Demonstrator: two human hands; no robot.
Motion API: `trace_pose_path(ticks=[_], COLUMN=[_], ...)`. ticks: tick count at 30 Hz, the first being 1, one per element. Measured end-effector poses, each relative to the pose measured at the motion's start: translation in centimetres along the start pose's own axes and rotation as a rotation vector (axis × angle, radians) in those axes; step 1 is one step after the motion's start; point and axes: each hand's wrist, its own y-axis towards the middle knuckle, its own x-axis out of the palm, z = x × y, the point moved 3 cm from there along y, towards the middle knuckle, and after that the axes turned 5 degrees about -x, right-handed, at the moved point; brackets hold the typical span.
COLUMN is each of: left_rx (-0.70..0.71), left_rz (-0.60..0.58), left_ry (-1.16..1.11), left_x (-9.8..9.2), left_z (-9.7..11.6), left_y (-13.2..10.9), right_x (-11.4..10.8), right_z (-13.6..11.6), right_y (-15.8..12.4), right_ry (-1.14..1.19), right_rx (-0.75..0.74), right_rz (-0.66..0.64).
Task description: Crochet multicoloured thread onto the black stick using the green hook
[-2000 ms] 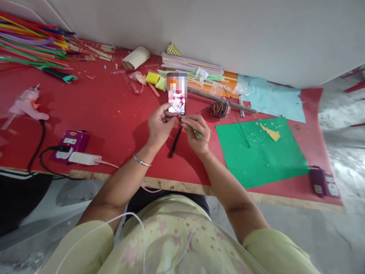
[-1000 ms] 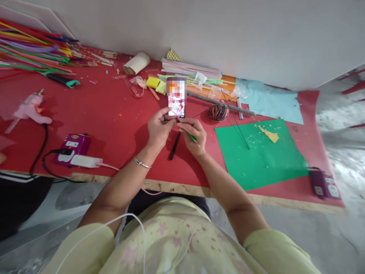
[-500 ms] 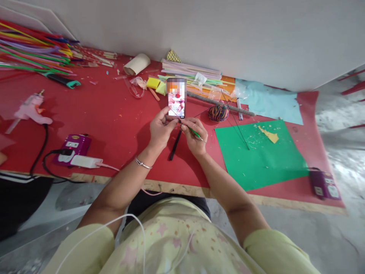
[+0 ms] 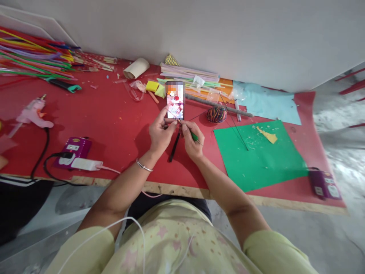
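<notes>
My right hand [image 4: 193, 139] is closed around a green-handled crochet hook [image 4: 195, 137], its thin shaft pointing at the other hand. Opposite it, my left hand [image 4: 161, 131] pinches dark yarn, with the fingertips of both hands nearly meeting. The small stitches between them are too fine to make out. A strand runs right to a multicoloured yarn ball [image 4: 216, 114]. Just beyond my fingers a phone [image 4: 175, 99] shows a picture, partly blurred. Below my fingertips is a narrow black strip [image 4: 174, 147]; I cannot tell what it is.
On the red table [image 4: 114, 125] are a green sheet [image 4: 256, 160] with scraps, a stick [image 4: 222, 105], a cardboard tube [image 4: 137, 68] and pastel straws [image 4: 189, 71]. Leftward are a glue gun [image 4: 35, 112], a purple power socket [image 4: 74, 148] with cables, and part of another person's hand [image 4: 2, 162].
My right fingers have shifted slightly around the hook, covering more of its green handle. The left hand keeps its pinch. The view has moved a little.
</notes>
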Motion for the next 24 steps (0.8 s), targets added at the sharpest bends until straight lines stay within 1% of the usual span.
trace_pose_path(ticks=[2, 5, 7, 9, 12, 17, 21, 24], left_rx=[-0.056, -0.197, -0.289, -0.350, -0.374, -0.357, -0.373, -0.391], left_rz=[0.005, -0.010, -0.069, -0.134, -0.166, -0.134, -0.136, -0.165], left_ry=[-0.107, -0.295, -0.421, -0.501, -0.468, -0.337, -0.330, -0.347], left_x=[0.4, 1.0, 1.2, 1.2, 0.7, 0.2, 0.0, -0.2], left_z=[-0.3, -0.5, -0.4, -0.2, 0.1, 0.2, 0.4, 0.7], left_y=[0.0, -0.1, -0.2, -0.2, 0.0, 0.7, 0.9, 0.9], right_x=[0.4, 1.0, 1.2, 1.1, 0.9, 0.4, -0.1, -0.3], right_z=[0.0, 0.0, 0.0, 0.0, 0.5, 1.7, 2.1, 2.3], right_y=[-0.3, -0.6, -0.7, -0.6, -0.4, 0.0, 0.4, 0.6], right_ry=[0.011, 0.085, 0.159, 0.223, 0.302, 0.420, 0.447, 0.446], right_rx=[0.015, 0.099, 0.164, 0.205, 0.253, 0.293, 0.274, 0.290], right_rz=[0.028, 0.083, 0.119, 0.133, 0.128, 0.094, 0.014, -0.022])
